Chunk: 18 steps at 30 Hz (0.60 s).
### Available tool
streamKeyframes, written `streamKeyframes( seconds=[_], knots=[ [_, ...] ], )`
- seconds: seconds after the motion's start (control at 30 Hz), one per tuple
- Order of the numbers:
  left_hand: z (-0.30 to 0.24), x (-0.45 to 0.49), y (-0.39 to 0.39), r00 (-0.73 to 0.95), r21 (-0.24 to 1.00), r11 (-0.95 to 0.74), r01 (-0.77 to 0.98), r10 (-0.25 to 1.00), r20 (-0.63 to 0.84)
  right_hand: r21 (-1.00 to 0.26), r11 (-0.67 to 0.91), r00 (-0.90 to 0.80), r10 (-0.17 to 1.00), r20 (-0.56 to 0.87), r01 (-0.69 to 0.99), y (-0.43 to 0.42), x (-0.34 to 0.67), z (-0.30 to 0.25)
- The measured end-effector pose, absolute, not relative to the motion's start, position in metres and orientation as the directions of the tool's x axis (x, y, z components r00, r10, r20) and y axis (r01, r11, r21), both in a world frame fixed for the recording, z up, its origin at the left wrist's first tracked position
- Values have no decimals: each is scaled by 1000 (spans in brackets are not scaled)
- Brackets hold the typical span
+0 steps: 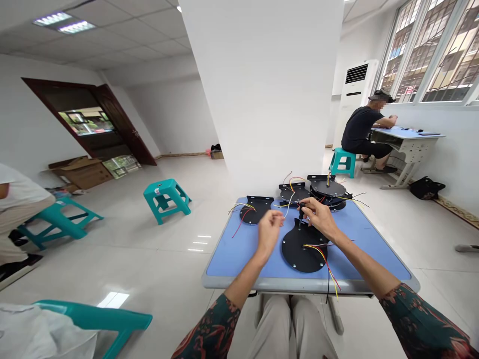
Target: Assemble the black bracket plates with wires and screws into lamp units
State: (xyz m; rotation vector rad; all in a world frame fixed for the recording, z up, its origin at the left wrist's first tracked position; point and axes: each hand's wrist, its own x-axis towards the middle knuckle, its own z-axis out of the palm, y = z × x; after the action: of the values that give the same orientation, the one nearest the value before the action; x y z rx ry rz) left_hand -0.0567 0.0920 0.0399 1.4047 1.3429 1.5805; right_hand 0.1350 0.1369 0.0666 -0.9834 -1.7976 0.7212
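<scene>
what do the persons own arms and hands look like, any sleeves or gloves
The left hand and right hand are bare, with no gloves, and the forearms are uncovered. The left sleeve and right sleeve are dark green with a red floral-looking print.

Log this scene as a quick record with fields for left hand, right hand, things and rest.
left hand: holds nothing visible, raised above the blue table
right hand: pinches a small black part at the neck of the front black plate
things: yellow and red wires on the front plate; a second wired black plate; stacked black plates at the far end
rest: a seated person at a far desk; a teal stool
</scene>
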Motion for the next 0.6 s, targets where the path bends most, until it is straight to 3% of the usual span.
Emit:
streamKeyframes(
  seconds=[0.1, 0.23, 0.6],
  knots=[
    [16, -31, 87, -71, 883, -296, 365, 937, 343, -755, 523, -231, 852, 469, 397, 132, 134, 69],
    [-2, -12, 87, -27, 751, -286, 595, 927, 374, -636, 571, -219, 808, 547, 519, 126, 132, 67],
    [-6, -12, 85, -60, 723, -275, 634, 915, 400, -429, 507, -126, 743, 657, 748, 119, 111, 48]
  ],
)
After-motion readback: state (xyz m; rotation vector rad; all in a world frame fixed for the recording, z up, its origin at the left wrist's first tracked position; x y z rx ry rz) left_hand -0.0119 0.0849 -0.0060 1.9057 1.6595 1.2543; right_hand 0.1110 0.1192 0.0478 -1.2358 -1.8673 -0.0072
